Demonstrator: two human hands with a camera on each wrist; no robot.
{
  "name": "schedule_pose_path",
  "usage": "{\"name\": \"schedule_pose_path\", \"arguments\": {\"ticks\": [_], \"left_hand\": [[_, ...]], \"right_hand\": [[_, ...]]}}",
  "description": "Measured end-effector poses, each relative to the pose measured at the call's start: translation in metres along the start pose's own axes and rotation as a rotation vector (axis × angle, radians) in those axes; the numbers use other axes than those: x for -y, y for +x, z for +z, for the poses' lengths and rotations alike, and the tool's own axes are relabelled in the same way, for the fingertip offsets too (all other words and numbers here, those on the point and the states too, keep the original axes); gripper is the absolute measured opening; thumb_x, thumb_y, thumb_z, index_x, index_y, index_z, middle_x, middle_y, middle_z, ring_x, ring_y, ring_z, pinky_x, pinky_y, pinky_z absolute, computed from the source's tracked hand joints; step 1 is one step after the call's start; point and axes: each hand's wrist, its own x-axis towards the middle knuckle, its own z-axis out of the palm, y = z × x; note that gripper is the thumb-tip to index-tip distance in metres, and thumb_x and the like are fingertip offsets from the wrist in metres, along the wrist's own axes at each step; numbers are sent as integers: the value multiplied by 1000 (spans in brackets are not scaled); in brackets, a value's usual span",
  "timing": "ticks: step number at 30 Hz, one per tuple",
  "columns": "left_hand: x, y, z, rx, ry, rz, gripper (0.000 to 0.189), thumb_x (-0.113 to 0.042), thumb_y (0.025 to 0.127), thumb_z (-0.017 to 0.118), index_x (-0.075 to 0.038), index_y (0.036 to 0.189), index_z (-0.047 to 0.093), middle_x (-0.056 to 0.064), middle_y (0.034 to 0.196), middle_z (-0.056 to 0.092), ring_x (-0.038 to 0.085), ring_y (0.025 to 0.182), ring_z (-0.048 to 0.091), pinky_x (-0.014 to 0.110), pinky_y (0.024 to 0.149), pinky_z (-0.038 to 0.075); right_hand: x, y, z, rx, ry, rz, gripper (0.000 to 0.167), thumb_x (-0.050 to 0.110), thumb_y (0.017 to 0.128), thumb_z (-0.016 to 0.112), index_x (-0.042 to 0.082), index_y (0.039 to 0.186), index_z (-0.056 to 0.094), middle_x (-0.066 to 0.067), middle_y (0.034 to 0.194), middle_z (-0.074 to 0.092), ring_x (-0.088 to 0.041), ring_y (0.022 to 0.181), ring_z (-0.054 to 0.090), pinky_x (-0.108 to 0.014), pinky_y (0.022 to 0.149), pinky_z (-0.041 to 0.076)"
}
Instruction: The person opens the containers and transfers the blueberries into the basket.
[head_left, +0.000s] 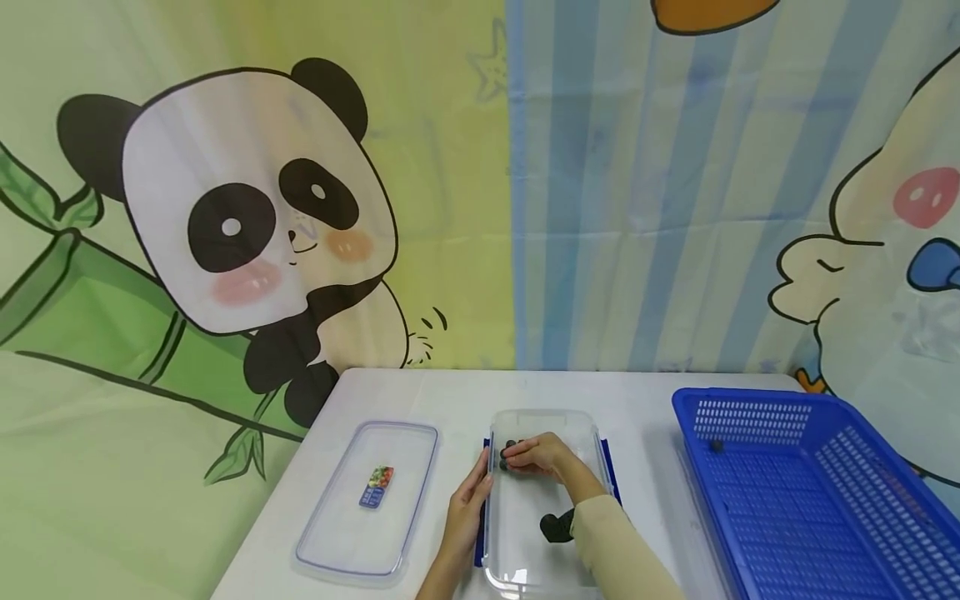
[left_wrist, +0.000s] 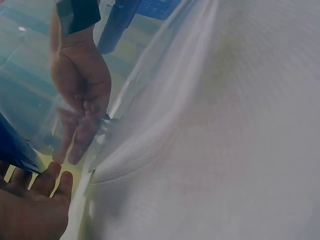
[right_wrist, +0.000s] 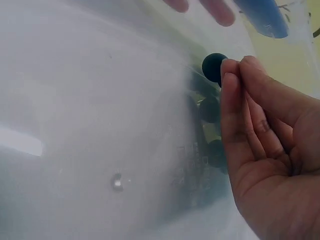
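A clear plastic box point(head_left: 536, 542) with blue side clips stands at the middle of the table without its lid. Inside it, at the far left end, several small dark balls point(right_wrist: 210, 110) lie along the wall. My right hand point(head_left: 543, 454) reaches in and pinches one dark ball point(right_wrist: 214, 67) between thumb and fingertips, above the others. Along the box's left side, my left hand point(head_left: 465, 504) rests with fairly straight fingers against the wall and rim. The left wrist view shows this left hand point(left_wrist: 37, 207) beside a blue clip point(left_wrist: 17, 147).
A clear lid point(head_left: 360, 533) with a coloured label lies flat left of the box. On the right stands a large blue plastic basket point(head_left: 780, 500), with one small dark ball point(head_left: 717, 446) in it. A printed curtain point(head_left: 450, 208) hangs behind the table.
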Motion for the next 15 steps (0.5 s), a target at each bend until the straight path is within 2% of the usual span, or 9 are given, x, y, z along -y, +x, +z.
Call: {"name": "schedule_pose_path", "arguments": {"ticks": [9, 15], "left_hand": [[2, -2, 2, -7, -10, 3, 47, -17, 96, 49, -7, 141, 37, 3, 147, 30, 21, 136, 20, 37, 111, 14], [2, 1, 2, -12, -12, 12, 47, -17, 96, 50, -7, 140, 37, 2, 146, 31, 19, 136, 21, 32, 110, 16]], "right_hand": [[-7, 0, 0, -46, -21, -28, 25, -13, 77, 65, -17, 102, 62, -25, 92, 66, -19, 72, 67, -31, 71, 56], [-5, -1, 0, -78, -30, -36, 23, -15, 76, 64, -18, 98, 63, -25, 90, 66, -20, 70, 67, -32, 69, 57]]}}
